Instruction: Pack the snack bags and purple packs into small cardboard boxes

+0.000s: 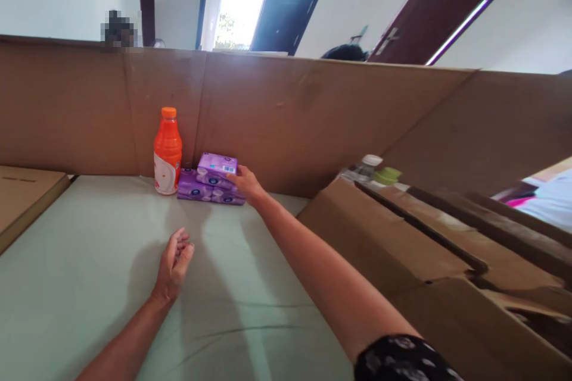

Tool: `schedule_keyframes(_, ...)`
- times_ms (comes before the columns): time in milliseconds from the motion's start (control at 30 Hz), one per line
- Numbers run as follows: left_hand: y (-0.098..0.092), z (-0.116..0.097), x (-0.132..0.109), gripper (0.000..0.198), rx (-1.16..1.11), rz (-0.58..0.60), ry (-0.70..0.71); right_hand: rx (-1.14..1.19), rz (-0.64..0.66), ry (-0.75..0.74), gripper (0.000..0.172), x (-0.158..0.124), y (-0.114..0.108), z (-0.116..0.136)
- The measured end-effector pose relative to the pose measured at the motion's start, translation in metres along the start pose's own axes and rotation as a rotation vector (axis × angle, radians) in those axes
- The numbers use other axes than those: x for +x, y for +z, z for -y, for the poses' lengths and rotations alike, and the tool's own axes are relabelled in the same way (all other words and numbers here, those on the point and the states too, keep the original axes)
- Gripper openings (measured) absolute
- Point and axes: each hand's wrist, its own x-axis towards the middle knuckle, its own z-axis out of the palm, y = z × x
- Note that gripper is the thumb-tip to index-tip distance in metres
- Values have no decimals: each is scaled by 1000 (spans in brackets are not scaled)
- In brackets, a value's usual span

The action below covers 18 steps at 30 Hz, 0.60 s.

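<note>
Three purple tissue packs are stacked against the cardboard wall, the upper tissue pack [217, 168] resting across two lower tissue packs [193, 188]. My right hand [246, 183] reaches far forward and grips the right end of the upper pack, thumb on its near side; some fingers are hidden behind it. Just left of the stack an orange drink bottle [168, 152] stands upright with its cap on. Nearer to me, my left hand [173, 265] hovers over the pale green surface [214, 303], fingers loosely bent and apart, with nothing in it.
A tall cardboard wall [290, 113] runs along the back. On the right are cardboard boxes [384, 238], with a white-capped clear container [370, 166] and a green item [386, 175] behind them. Flat cardboard [29, 196] lies at the left. Beyond the wall, two heads partly show.
</note>
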Motion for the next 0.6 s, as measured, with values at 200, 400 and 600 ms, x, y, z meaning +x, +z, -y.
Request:
schedule_keyframes(200,-2,-10,0,69,88,30,-9,-264,-89,-109,38,-25,9,9)
schedule_keyframes(400,-2,-12,18,74,132,54,-15,-513,-29,-320,37,-120,-20,46)
schedule_keyframes(600,-3,-13,31,74,185,55,32,-1006,-131,-660,39,-277,-129,55)
